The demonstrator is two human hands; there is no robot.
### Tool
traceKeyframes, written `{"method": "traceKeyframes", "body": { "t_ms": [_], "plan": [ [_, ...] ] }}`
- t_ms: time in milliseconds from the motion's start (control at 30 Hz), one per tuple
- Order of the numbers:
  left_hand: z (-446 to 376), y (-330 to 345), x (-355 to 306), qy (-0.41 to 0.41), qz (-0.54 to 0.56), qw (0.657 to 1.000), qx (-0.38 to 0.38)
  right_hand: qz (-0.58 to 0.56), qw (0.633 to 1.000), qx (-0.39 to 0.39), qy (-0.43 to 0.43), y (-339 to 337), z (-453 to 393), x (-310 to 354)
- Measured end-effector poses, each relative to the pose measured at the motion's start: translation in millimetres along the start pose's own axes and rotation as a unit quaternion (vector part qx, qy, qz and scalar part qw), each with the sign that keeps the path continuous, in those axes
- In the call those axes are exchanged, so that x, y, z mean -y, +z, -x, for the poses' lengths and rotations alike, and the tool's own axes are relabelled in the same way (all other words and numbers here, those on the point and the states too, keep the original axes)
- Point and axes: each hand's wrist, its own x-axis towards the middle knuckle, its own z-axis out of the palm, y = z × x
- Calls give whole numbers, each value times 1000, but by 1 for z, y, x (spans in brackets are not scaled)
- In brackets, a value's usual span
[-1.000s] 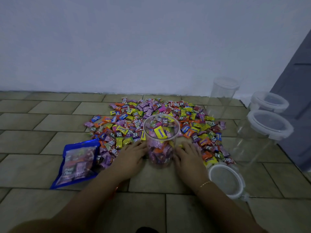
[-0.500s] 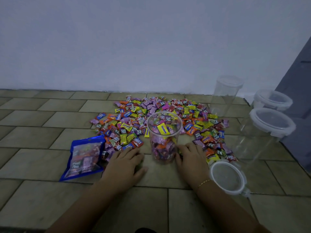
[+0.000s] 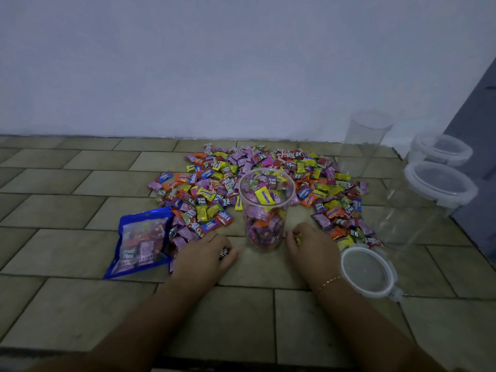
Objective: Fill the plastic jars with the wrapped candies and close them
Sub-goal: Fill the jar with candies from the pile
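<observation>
A clear plastic jar (image 3: pixel 264 210) stands lidless on the tiled floor, nearly full of wrapped candies. Behind and beside it spreads a wide pile of colourful wrapped candies (image 3: pixel 214 189). My left hand (image 3: pixel 204 255) lies on the floor left of the jar, fingers curled over a few candies. On the jar's right, my right hand (image 3: pixel 312 245) has its fingers closed around a few candies near the jar's base. A loose white-rimmed lid (image 3: pixel 369 272) lies just right of my right wrist.
A blue candy bag (image 3: pixel 141 241) lies left of the pile. An empty lidless jar (image 3: pixel 362 143) stands at the back right by the wall. Two lidded empty jars (image 3: pixel 426 200) (image 3: pixel 440 150) stand at the right, next to a grey door.
Both hands have drawn back toward me from beside the jar and curled their fingers shut, raking a few candies along the floor.
</observation>
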Motion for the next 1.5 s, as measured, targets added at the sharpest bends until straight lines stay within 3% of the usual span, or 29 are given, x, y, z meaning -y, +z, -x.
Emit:
{"method": "traceKeyframes", "body": {
  "t_ms": [200,333,433,533,633,800,867,1033,1167,1367,1500],
  "plan": [
    [-4,-4,0,-83,93,992,-30,-164,981,-4,99,-13,-2,4],
    [-32,-32,-14,-193,273,939,-83,-408,885,-38,220,-38,-17,13],
    [-65,-60,-24,-293,433,839,-149,-554,772,-44,307,-61,-34,26],
    [-97,-88,-29,-355,619,684,-151,-638,712,-65,285,-85,-53,45],
    [-123,-105,-37,-327,758,553,-112,-658,716,-85,218,-101,-65,68],
    [-147,-109,-51,-290,850,438,-43,-620,759,-129,151,-103,-69,96],
    [-151,-105,-53,-298,853,426,-33,-616,765,-127,141,-101,-69,99],
    [-151,-98,-55,-310,836,452,-28,-562,803,-151,125,-96,-67,98],
    [-153,-99,-60,-327,824,455,-76,-599,779,-138,128,-91,-68,97],
    [-153,-92,-62,-317,812,479,-104,-607,774,-145,106,-85,-66,96],
    [-152,-91,-65,-303,780,535,-117,-599,782,-147,96,-79,-63,95]
  ]
}}
